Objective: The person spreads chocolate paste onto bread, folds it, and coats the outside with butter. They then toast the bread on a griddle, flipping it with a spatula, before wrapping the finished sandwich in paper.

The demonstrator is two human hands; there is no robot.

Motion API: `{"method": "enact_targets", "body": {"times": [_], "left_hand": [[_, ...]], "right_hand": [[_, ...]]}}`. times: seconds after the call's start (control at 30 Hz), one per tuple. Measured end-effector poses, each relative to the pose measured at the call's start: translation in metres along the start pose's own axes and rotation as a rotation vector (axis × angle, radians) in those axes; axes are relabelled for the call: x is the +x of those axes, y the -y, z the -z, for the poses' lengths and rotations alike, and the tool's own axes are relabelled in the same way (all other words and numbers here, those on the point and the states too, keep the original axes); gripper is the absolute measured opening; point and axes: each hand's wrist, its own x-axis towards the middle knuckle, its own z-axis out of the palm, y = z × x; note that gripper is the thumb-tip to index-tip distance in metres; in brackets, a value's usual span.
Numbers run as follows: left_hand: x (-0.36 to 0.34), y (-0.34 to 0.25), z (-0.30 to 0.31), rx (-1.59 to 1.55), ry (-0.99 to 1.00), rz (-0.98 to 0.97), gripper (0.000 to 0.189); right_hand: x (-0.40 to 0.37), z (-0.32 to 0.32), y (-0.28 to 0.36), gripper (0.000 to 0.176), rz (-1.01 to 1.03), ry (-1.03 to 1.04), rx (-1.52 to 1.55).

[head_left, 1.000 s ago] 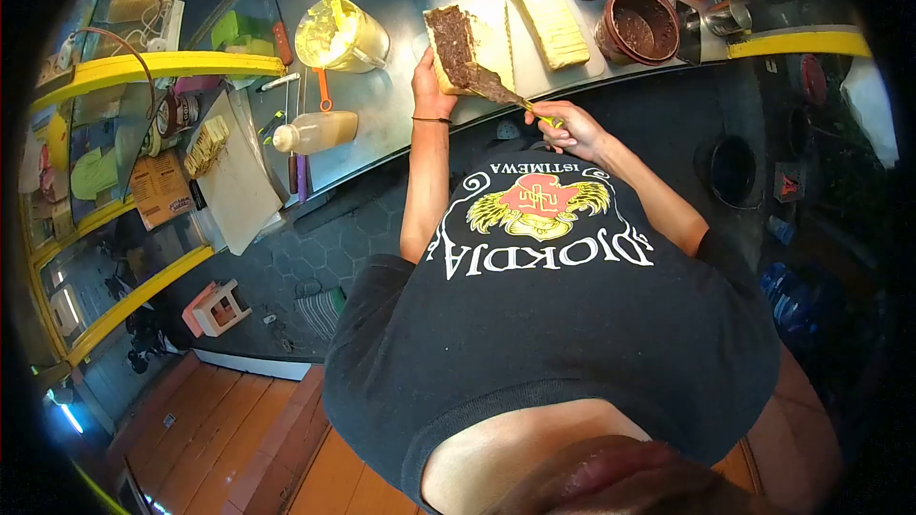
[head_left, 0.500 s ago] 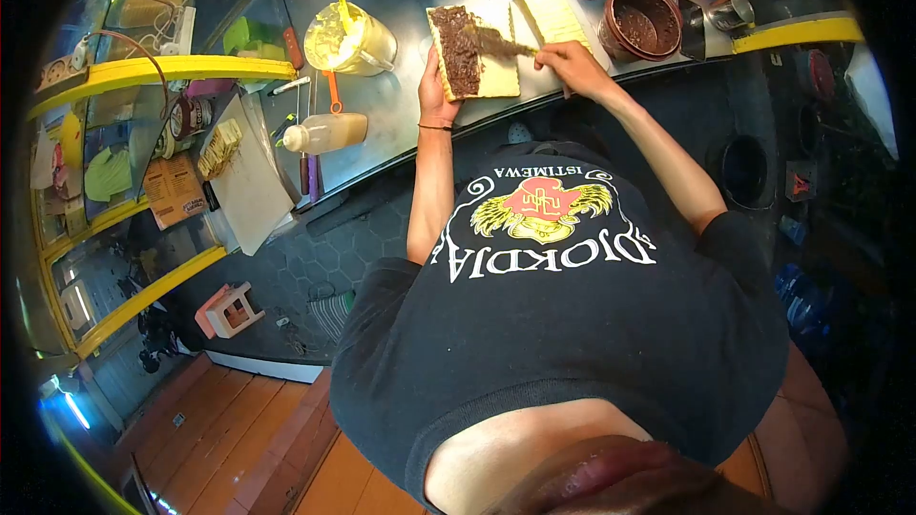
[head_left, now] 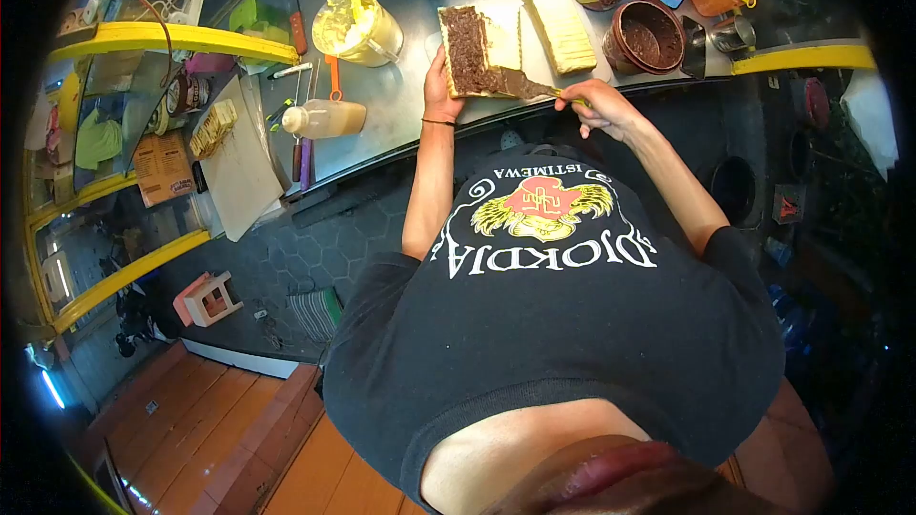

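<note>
- We see the bread slab (head_left: 498, 30) lying on the steel counter (head_left: 401, 105). Its left half is coated with chocolate spread (head_left: 466, 38). It sits just beyond both hands, close to the counter's near edge.
- The left hand (head_left: 441, 86) is closed on the slab's near left corner, fingers pressed against the bread.
- The right hand (head_left: 603, 107) is right of the slab and a little nearer. It is wrapped tight around the yellow handle of a spreading knife (head_left: 523, 86).
- The knife's chocolate-smeared blade reaches left and touches the slab's near edge.
- Just right of the slab lies a second slab (head_left: 561, 27), uncoated. We cannot tell whether the two touch.
- Farther right stands a brown tub (head_left: 647, 36) of chocolate, apart from the knife hand.
- To the left, a jug of yellow spread (head_left: 358, 27) stands apart from the slab, with bare counter between them.
- A bottle (head_left: 324, 119) lies on its side farther left, by the near edge.
- Both wrists hang over the counter's near edge.
</note>
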Motion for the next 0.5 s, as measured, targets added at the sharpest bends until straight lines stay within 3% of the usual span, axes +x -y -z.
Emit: {"method": "enact_targets", "body": {"times": [0.13,0.23,0.3,0.5], "left_hand": [[-0.006,0.001,-0.003,0.019,0.032,-0.024,0.047],[-0.004,0.001,0.0,-0.011,0.056,0.009,0.048],[-0.002,0.001,0.002,-0.015,0.042,0.034,0.049],[-0.004,0.003,-0.002,-0.066,0.028,-0.007,0.049]], "right_hand": [[0.013,0.001,0.003,0.029,0.12,0.106,0.263],[0.031,-0.003,-0.01,0.03,0.028,0.208,0.207],[0.02,-0.011,-0.016,0.028,0.043,0.02,-0.075],[0.003,-0.005,-0.018,0.028,0.251,-0.125,-0.049]]}}
